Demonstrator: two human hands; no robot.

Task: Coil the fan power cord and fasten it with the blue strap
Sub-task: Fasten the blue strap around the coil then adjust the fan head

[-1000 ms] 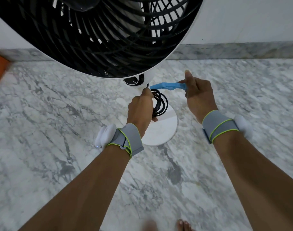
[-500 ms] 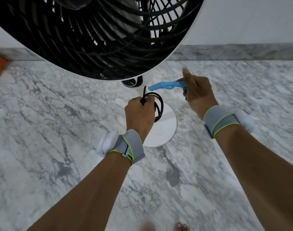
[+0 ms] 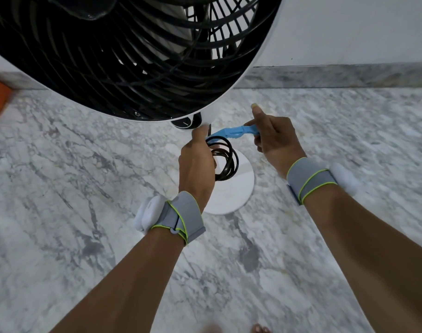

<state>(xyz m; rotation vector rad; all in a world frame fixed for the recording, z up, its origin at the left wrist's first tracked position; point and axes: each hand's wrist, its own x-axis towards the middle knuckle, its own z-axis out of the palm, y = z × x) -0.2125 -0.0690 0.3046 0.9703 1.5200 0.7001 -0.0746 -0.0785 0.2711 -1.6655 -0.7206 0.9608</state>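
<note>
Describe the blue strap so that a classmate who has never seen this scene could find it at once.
Start at the big black fan grille filling the top of the view, then drop to the round white base on the marble floor. Just above that base, the right hand pinches the blue strap, which reaches left to the black coiled cord held in the left hand. It is the only bright blue thing there.
</note>
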